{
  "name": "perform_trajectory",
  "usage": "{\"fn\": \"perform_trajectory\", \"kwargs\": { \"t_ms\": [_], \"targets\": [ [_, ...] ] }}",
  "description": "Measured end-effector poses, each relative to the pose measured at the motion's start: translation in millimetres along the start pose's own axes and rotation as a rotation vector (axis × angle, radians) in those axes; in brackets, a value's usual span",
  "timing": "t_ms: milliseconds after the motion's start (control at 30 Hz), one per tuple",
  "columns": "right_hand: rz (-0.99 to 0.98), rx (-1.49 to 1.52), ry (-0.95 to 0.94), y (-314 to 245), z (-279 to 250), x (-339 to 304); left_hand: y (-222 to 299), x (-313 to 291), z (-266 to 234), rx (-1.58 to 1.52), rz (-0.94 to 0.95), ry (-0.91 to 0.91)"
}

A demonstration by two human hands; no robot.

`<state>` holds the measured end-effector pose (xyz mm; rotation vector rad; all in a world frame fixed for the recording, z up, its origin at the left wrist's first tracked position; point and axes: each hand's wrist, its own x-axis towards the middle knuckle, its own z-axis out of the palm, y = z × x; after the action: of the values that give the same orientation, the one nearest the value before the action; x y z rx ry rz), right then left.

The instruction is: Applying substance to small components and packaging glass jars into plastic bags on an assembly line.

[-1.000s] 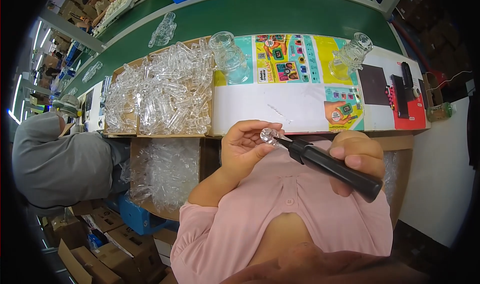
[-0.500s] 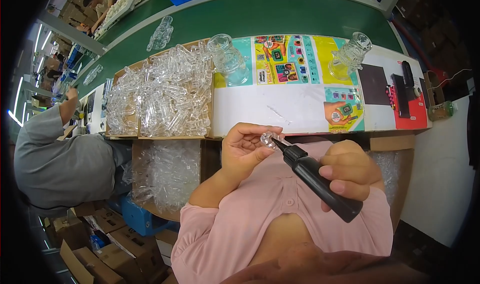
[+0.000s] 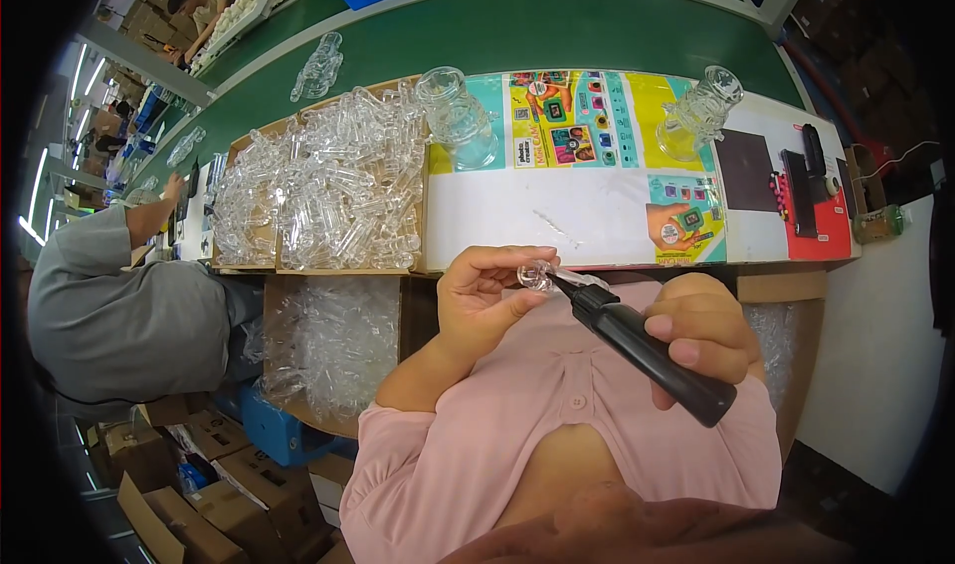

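Between the thumb and fingers of my left hand (image 3: pixel 489 297) is a small clear plastic piece (image 3: pixel 535 275), its round end showing. My right hand (image 3: pixel 702 333) is wrapped round a black squeeze bottle (image 3: pixel 652 353) with a tapered nozzle. The bottle tilts, its nozzle pointing up and left at the clear piece; whether the tip touches it I cannot tell. Ahead of my hands lies a board (image 3: pixel 487 206) with a white surface and colourful printed panels. Two clear jar-shaped assemblies stand on it, one at the left (image 3: pixel 460 121) and one at the right (image 3: pixel 696 116).
Left of the board, an open carton (image 3: pixel 343 186) is heaped with clear plastic parts. Below it another carton holds clear parts (image 3: pixel 333 340). A black tool (image 3: pixel 796 191) lies on a red panel at right. Behind runs a green belt (image 3: pixel 557 27). A co-worker (image 3: pixel 129 315) sits at left.
The bottle in my right hand has shifted slightly right and its nozzle has drawn back a little from the clear piece. The left co-worker's arm has moved forward.
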<state>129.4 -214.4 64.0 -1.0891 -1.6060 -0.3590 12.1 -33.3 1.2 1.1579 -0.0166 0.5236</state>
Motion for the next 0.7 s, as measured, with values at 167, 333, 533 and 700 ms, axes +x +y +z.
{"fn": "perform_trajectory", "kwargs": {
  "t_ms": [167,333,533,700],
  "targets": [
    [0.104,0.044,-0.004,5.7,0.4,-2.7,-5.3,-2.9,-10.4,0.256,0.212,-0.083],
    [0.497,0.178,0.367,25.2,9.9,-14.4,-5.8,0.7,-6.9,0.304,0.247,-0.077],
    [0.994,0.973,1.167,83.9,24.6,-41.2,-30.9,33.9,-19.9,0.728,0.206,0.127],
    [1.118,1.199,1.21,101.6,25.8,-76.5,-89.2,79.9,-50.9,0.942,0.162,0.172]
  ]
}}
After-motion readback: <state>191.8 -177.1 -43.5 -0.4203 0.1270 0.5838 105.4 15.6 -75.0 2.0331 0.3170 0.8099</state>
